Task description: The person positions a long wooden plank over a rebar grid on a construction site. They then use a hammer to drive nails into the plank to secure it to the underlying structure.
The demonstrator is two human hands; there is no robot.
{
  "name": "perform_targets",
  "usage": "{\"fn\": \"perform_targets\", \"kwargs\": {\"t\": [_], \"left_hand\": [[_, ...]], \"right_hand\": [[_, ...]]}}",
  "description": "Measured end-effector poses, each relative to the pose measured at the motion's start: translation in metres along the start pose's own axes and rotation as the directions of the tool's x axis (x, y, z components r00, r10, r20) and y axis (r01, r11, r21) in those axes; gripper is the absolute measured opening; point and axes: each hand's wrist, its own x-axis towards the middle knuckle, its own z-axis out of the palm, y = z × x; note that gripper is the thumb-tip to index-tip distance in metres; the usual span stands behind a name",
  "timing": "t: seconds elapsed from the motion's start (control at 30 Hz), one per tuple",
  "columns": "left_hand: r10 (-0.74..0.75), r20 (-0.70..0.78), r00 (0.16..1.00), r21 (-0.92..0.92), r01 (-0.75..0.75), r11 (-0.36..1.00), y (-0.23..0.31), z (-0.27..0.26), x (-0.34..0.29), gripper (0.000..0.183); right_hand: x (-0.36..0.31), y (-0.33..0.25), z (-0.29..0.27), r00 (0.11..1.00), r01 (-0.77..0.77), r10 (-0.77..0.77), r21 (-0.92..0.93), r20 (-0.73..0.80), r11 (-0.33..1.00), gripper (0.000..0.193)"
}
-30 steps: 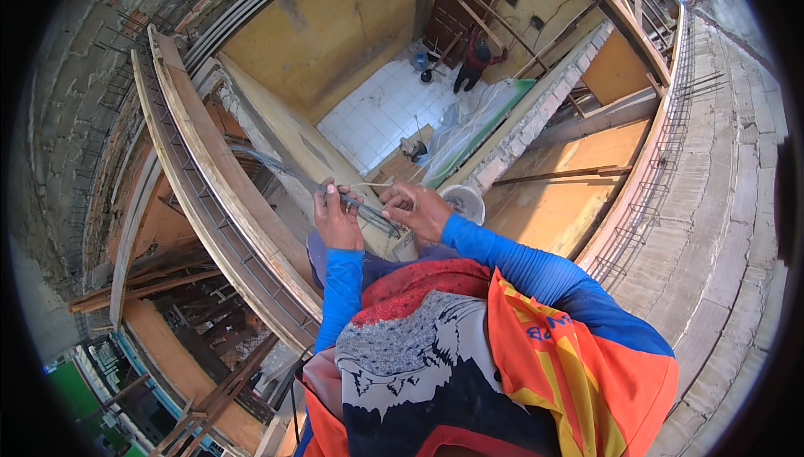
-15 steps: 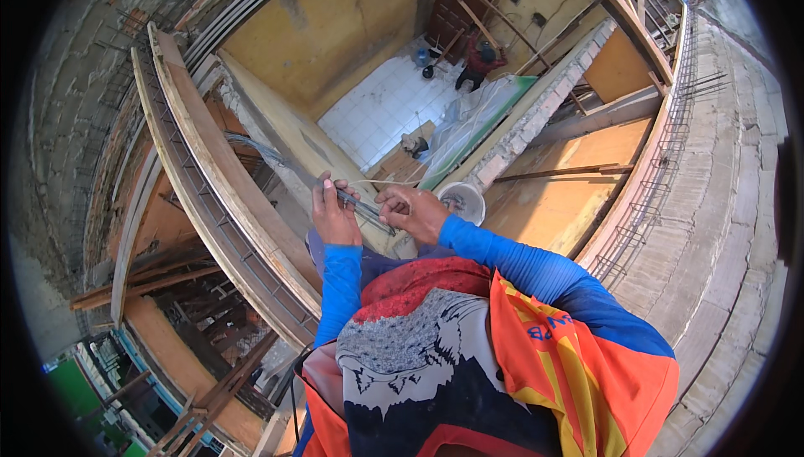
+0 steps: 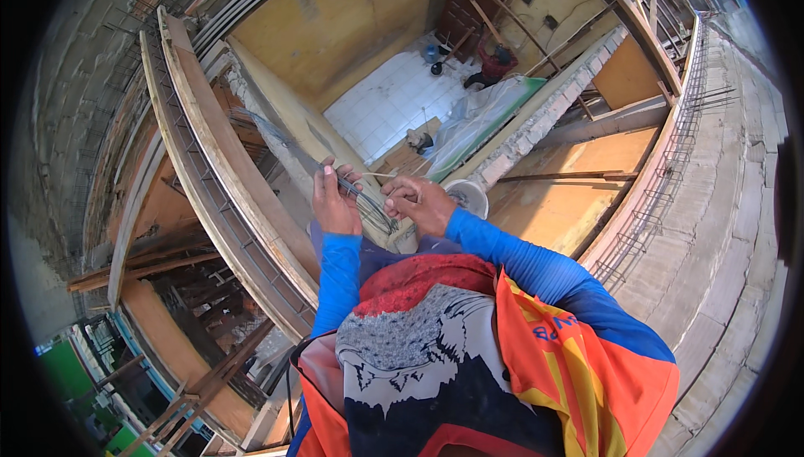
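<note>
My left hand [image 3: 337, 199] is closed around a bundle of thin grey wires [image 3: 374, 213], held in front of my chest. Their loose ends fan out toward my other hand. Close to those ends, my right hand [image 3: 424, 205] has thumb and fingers pinched together; whatever lies between the fingertips is too small to make out. Just beyond the right wrist stands a white bucket [image 3: 475, 199], partly covered by that hand and sleeve. The bucket's contents are mostly hidden.
Below lies a room with a white tiled floor [image 3: 368, 113], where another person [image 3: 496, 63] crouches near a brown door. Long boards enclosing a rebar cage [image 3: 209, 176] curve past on my left. A broken wall top [image 3: 536, 126] and grey blockwork [image 3: 712, 197] are on my right.
The view has shifted slightly. My right hand has turned a little and its fingers sit differently by the wire ends. The left keeps its hold on the wires.
</note>
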Motion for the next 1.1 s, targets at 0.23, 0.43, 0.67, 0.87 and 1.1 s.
{"fn": "perform_targets", "kwargs": {"t": [0.23,0.43,0.67,0.87,1.1], "left_hand": [[0.013,0.000,1.000,-0.033,-0.013,0.999,0.002,-0.006,0.002,0.035],[0.025,-0.011,1.000,-0.051,-0.025,0.998,0.000,-0.006,0.005,0.036],[0.022,-0.027,0.999,-0.105,-0.025,0.994,0.007,-0.008,0.014,0.034],[-0.036,-0.043,0.998,-0.129,0.030,0.991,0.019,-0.002,0.017,0.033],[-0.008,0.021,1.000,-0.170,0.011,0.985,0.027,-0.010,0.017,0.037]], "right_hand": [[0.002,-0.007,0.004,0.999,0.024,-0.026,-0.052,-0.037,0.998,0.025],[0.003,-0.004,0.014,1.000,0.030,-0.029,-0.183,0.008,0.983,0.024],[0.006,-0.004,0.017,0.996,0.032,-0.046,-0.180,-0.074,0.983,0.022],[0.008,-0.016,0.016,0.990,0.102,-0.133,-0.415,-0.047,0.904,0.023],[0.008,-0.021,0.017,0.995,0.072,-0.088,-0.252,-0.053,0.965,0.023]]}}
